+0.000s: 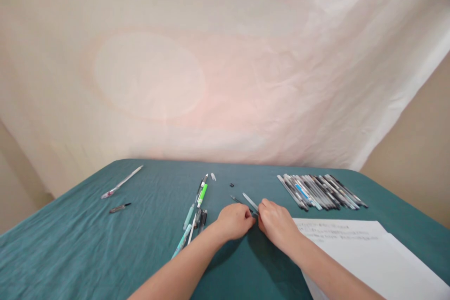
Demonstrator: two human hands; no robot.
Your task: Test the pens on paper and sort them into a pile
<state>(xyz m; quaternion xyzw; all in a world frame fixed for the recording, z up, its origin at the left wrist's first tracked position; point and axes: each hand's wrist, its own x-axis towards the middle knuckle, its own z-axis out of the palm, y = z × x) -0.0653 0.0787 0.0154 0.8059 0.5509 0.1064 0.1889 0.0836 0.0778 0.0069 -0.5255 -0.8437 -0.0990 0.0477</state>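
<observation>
Both my hands meet at the middle of the teal tablecloth (pixel 70 243). My left hand (pixel 234 221) is curled closed, knuckles up, its fingertips against those of my right hand (pixel 276 222), which is closed too. A clear pen (pixel 250 201) sticks out from between them, pointing away and to the left, and both hands appear to pinch it. A thin dark pen part (pixel 235 198) lies just beyond my left hand. A small black piece (pixel 231 184) lies farther back.
A row of several pens (pixel 321 191) lies at the back right. A white printed sheet (pixel 369 253) covers the right front. A cluster of green and dark pens (pixel 197 213) lies left of my hands. Two loose pens (pixel 121 182) sit far left. A pale cloth hangs behind.
</observation>
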